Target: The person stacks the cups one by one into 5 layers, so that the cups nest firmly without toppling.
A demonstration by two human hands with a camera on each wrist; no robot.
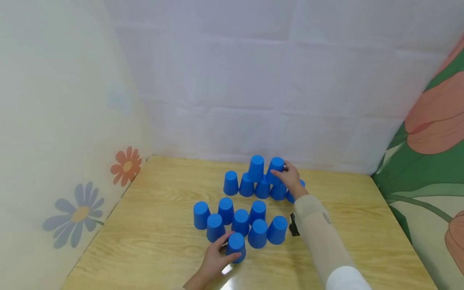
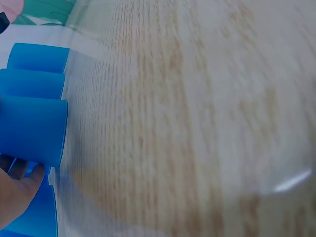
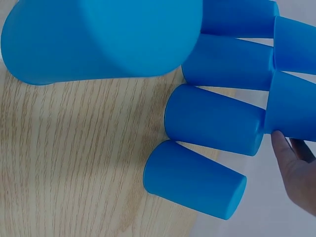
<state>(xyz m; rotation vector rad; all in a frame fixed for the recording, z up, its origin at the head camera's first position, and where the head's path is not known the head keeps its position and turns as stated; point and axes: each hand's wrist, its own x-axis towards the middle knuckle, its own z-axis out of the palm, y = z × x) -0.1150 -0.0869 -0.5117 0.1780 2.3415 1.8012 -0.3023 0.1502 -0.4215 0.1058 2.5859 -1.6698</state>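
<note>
At the back of the table, a row of several upside-down blue cups [image 1: 230, 183] carries a second level. One cup [image 1: 256, 169] sits there, and beside it my right hand [image 1: 290, 177] grips another blue cup [image 1: 275, 170] between thumb and fingers. The right wrist view shows that gripped cup [image 3: 292, 106] resting against the tops of the row, with the hand [image 3: 298, 173] at its side. Nearer the front, my left hand [image 1: 214, 257] holds a blue cup [image 1: 236, 246] standing upside down on the table. Fingers and thumb lie around its sides.
Several more upside-down blue cups [image 1: 241, 220] stand in a loose group between the two hands. A small black object [image 1: 294, 224] lies by the right forearm. The wooden table [image 1: 156, 225] meets a white cloth backdrop [image 1: 239, 80] and flower-patterned sides.
</note>
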